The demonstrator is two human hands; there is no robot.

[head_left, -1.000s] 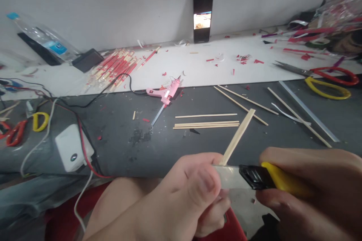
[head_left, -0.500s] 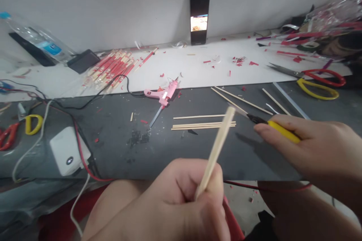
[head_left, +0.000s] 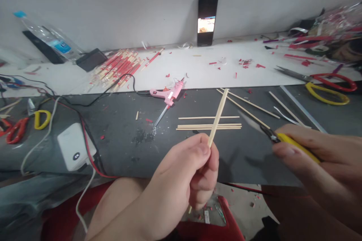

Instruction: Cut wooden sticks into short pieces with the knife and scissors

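Gripping the wooden stick [head_left: 218,117], left hand [head_left: 188,173] holds it upward; right hand [head_left: 313,162] grasps the yellow cutter [head_left: 296,147]

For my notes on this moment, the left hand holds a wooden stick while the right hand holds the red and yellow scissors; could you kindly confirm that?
Not quite: the right hand holds a yellow-handled knife, as the head view shows, while the scissors lie on the table. The left hand does hold a wooden stick.
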